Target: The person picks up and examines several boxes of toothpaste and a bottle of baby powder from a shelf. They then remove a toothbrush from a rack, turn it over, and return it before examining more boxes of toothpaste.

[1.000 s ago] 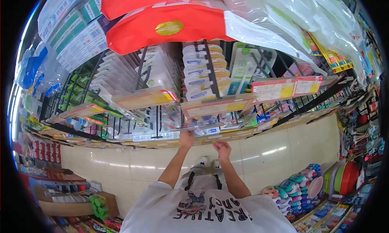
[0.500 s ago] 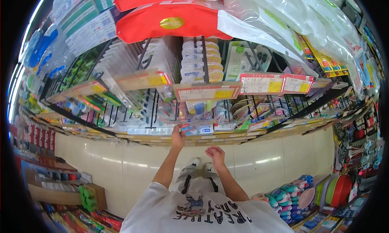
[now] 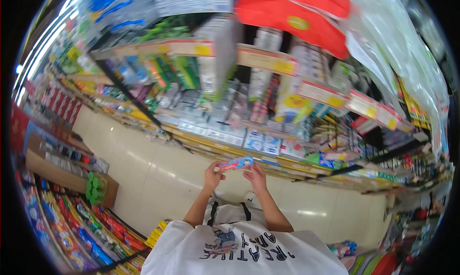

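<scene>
A small red and blue toothpaste box (image 3: 235, 163) is held between my two hands over the aisle, just in front of the shelf. My left hand (image 3: 211, 177) is closed on its left end. My right hand (image 3: 257, 178) has its fingertips on the right end. The box lies lengthwise from hand to hand, its right end tilted slightly up. Its printing is too blurred to read.
In front, the shelf holds hanging packs behind price labels (image 3: 266, 59), with white-and-blue boxes (image 3: 262, 142) on a lower level. Red packages (image 3: 292, 19) lie on top. Behind me to the left stand a brown carton (image 3: 111, 190) and racks of colourful packets (image 3: 91, 227).
My left hand has drawn the toothpaste box back from the shelf. My right hand has come up to its other end. The view has turned to the left.
</scene>
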The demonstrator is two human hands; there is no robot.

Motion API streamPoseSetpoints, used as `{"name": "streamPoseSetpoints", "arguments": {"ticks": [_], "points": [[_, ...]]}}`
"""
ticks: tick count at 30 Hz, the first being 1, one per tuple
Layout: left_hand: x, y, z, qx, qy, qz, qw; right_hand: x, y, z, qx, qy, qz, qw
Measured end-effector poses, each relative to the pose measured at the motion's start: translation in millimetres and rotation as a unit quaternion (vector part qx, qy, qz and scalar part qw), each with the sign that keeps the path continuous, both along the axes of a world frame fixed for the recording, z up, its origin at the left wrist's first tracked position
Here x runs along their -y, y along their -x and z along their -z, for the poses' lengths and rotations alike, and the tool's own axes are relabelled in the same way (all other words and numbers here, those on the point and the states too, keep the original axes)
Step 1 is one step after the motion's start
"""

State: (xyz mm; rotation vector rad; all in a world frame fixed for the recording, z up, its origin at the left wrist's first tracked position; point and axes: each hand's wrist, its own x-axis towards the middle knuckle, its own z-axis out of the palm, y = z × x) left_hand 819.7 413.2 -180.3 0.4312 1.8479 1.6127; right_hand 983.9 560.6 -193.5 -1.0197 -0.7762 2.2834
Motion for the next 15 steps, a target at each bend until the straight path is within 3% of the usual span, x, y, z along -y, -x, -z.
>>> {"name": "streamPoseSetpoints", "arguments": {"ticks": [4,6,15], "points": [[68,14,-30,-0.043,-0.035,-0.064,0.996,40,36,-25,0.033,-0.075,-0.067,0.994],[105,26,-48,-0.121,-0.059,-0.068,0.989,64,56,-37,0.066,-0.153,-0.091,0.982],[298,123,-97,-0.071,-0.162,-0.219,0.96,230,200,-113,0.031,-0.142,-0.223,0.964]]}}
